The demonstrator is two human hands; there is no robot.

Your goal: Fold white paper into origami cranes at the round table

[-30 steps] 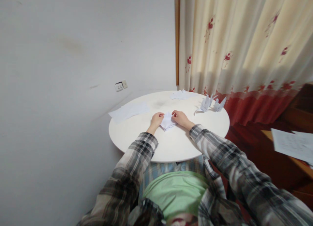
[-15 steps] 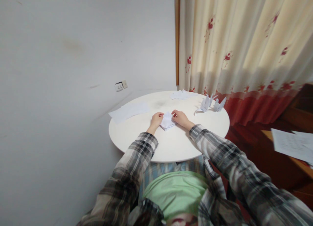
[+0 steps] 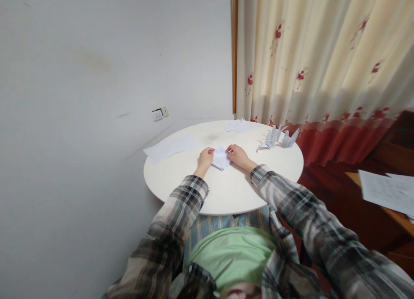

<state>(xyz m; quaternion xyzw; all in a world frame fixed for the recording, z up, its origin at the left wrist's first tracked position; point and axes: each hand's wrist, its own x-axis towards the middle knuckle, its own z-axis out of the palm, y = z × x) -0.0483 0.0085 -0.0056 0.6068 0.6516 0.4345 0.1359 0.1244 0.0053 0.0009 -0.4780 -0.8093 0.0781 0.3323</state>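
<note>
A small folded piece of white paper [image 3: 220, 158] lies near the middle of a round white table [image 3: 226, 191]. My left hand [image 3: 205, 157] pinches its left edge with curled fingers. On the other side my right hand [image 3: 236, 155] grips the paper's upper right edge, its fingers also curled. Both hands rest on the tabletop, with plaid sleeves reaching back toward me.
Two folded paper cranes [image 3: 278, 137] stand at the table's far right. Flat white sheets [image 3: 170, 146] lie at the far left and more paper [image 3: 237, 125] at the back edge. A wall is close on the left, a flowered curtain [image 3: 323, 61] behind, a wooden desk with papers [image 3: 386, 189] at right.
The folded paper has shifted slightly away from me and looks a little more compact; both hands stay on its edges with only small finger movements.
</note>
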